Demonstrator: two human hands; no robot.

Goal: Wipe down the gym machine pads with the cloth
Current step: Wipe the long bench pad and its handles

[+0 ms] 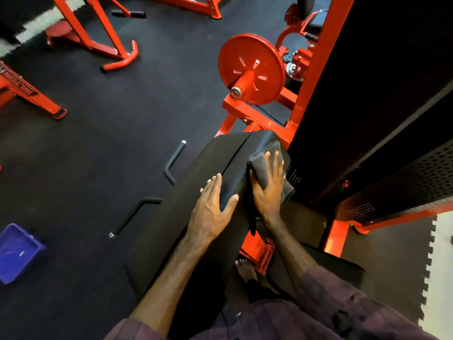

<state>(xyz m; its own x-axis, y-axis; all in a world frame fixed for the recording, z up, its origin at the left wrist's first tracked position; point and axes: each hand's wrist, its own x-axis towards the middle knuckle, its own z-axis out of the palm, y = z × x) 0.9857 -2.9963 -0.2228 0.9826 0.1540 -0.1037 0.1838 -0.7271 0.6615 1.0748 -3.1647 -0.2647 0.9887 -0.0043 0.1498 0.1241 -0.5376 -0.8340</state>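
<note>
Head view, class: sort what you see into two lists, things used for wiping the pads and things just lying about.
In use:
cloth
pads
right hand, flat on the cloth
left hand, flat on a pad

Lying about:
blue tray
red weight plate
black handles
other red frames

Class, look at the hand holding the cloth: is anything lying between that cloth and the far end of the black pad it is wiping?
Nothing visible does. The right hand presses the dark cloth flat on the pad, and the strip of pad beyond it is bare up to its far edge. The left hand rests beside it, not ahead.
</note>
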